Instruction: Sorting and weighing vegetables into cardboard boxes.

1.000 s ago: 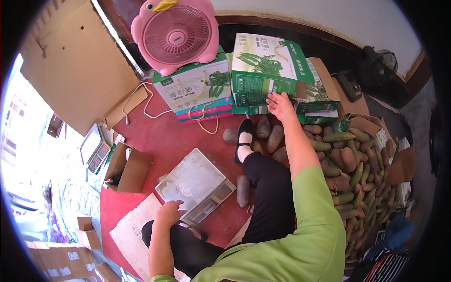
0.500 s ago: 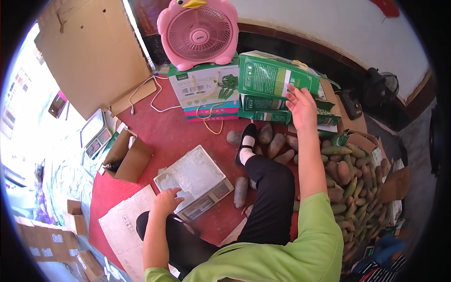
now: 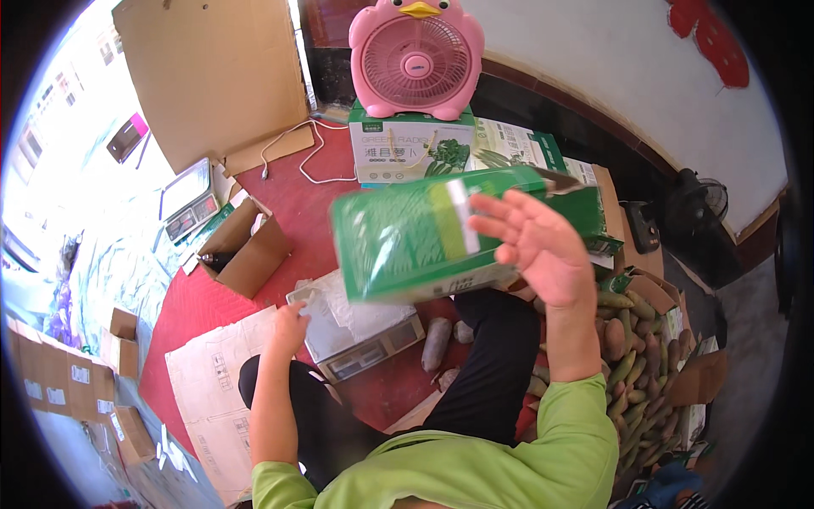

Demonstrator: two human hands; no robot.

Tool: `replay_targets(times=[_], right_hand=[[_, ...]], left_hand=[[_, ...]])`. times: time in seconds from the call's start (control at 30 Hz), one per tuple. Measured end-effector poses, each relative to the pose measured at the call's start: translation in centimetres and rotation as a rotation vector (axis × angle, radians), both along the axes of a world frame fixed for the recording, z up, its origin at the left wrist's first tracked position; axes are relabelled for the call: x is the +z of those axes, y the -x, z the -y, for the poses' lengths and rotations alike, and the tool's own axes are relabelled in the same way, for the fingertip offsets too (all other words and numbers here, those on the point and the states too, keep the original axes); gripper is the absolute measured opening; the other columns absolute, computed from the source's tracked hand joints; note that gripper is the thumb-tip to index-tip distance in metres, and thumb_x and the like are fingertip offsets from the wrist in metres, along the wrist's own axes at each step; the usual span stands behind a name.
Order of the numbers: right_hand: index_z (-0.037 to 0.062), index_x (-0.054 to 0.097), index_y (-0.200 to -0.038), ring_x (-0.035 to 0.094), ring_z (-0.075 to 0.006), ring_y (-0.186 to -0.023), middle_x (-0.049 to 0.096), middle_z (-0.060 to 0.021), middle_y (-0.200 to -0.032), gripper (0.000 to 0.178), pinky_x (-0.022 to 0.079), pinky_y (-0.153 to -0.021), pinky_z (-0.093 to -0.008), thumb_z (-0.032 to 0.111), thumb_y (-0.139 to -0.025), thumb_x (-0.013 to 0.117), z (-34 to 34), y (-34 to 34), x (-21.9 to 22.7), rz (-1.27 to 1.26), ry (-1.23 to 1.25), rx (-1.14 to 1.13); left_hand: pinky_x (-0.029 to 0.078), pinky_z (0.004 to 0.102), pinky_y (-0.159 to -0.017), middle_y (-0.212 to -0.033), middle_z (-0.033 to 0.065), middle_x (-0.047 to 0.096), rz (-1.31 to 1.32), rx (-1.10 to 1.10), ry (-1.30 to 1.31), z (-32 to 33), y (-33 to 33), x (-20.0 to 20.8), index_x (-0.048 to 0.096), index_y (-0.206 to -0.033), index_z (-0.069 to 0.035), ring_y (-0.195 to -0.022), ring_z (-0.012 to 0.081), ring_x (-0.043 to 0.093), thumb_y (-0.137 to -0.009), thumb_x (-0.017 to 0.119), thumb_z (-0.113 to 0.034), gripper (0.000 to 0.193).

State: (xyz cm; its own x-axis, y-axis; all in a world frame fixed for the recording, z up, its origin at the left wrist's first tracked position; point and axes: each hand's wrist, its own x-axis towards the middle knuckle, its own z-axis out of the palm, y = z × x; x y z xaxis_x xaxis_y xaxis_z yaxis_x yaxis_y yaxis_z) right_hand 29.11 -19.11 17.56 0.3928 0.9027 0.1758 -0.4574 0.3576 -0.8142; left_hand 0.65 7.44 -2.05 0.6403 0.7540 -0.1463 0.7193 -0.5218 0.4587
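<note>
Hanging tilted in mid-air before the person, the box (image 3: 407,237) is showing its green side, slightly blurred, and is hiding part of the scale (image 3: 373,355). The right hand (image 3: 538,246) is standing at its right part, palm toward the camera, fingers lying across the green face near a pale strip; whether they are really clamping it I cannot tell. The left hand (image 3: 291,322) is resting well apart from the right, by the scale's left edge and near the crumpled film (image 3: 342,312); whether it is touching either I cannot tell.

The likeliest trouble, I am judging, is the far end dropping: most of the box is reaching out left of the fingers, and the left hand is giving it no support. A weak hold could be letting it twist or slip. Falling, it could be striking the scale, dragging the film, or landing on the leg (image 3: 487,377) below. The right end seems to be gaping, so anything inside could be sliding out; the inside is not showing. A loose root (image 3: 437,341) beside the scale could be rolling if knocked. Behind, the fan (image 3: 417,66) is perching on a case (image 3: 370,146), and a hard bump there could be tipping it.
</note>
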Motion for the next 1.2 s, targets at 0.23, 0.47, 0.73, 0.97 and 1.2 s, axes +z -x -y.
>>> replay_targets(times=[0.23,0.47,0.73,0.97,1.2], right_hand=[[-0.0013,0.044,-0.116,0.059,-0.0272,-0.107,0.059,-0.0198,-0.112,0.035,0.049,-0.075,-0.0249,0.008,-0.086,0.059,-5.9,3.4,-3.2,0.058,0.294,0.195],[-0.0016,0.048,-0.110,0.063,-0.0182,-0.092,0.065,-0.0125,-0.097,0.030,0.047,-0.079,-0.0289,0.008,-0.085,0.061,-7.9,5.7,-7.7,0.273,0.269,0.447],[-0.0013,0.064,-0.089,0.060,-0.0140,-0.070,0.066,-0.0074,-0.080,0.015,0.048,-0.067,-0.0268,-0.001,-0.075,0.059,-6.4,-1.7,-19.8,0.519,0.650,0.094],[0.0060,0.059,-0.106,0.058,-0.0175,-0.086,0.062,-0.0051,-0.094,0.029,0.048,-0.062,-0.0322,0.002,-0.079,0.053,-4.7,-4.6,-20.8,0.541,1.010,-0.062],[0.0089,0.055,-0.112,0.061,-0.0151,-0.073,0.061,-0.0046,-0.094,0.027,0.047,-0.058,-0.0320,0.009,-0.085,0.054,-5.4,-5.5,-22.4,0.353,1.011,-0.143]], left_hand=[[0.049,0.0378,-0.078,-0.093,0.0158,0.066,0.298,0.342,-0.133,-1.3,1.7,2.0,0.064,-0.106,-0.007,-0.087,0.0285,0.063,-0.085,0.058,-0.019,0.025],[0.048,0.0297,-0.076,-0.092,0.0111,0.064,0.679,0.424,-0.165,-1.7,2.8,2.5,0.061,-0.110,-0.003,-0.083,0.0192,0.061,-0.088,0.059,-0.013,0.025],[0.044,0.0318,-0.084,-0.104,0.0104,0.061,0.740,0.365,-0.269,-1.1,2.4,3.8,0.060,-0.112,-0.002,-0.097,0.0225,0.057,-0.088,0.060,-0.014,0.028],[0.036,0.0384,-0.097,-0.120,0.0150,0.052,0.697,0.278,-0.457,-0.6,1.4,4.2,0.054,-0.122,-0.005,-0.114,0.0307,0.046,-0.087,0.062,-0.021,0.039],[0.045,0.0296,-0.082,-0.114,0.0095,0.056,0.734,0.142,-0.157,0.0,1.6,4.3,0.063,-0.110,-0.005,-0.102,0.0215,0.055,-0.088,0.061,-0.018,0.025]])
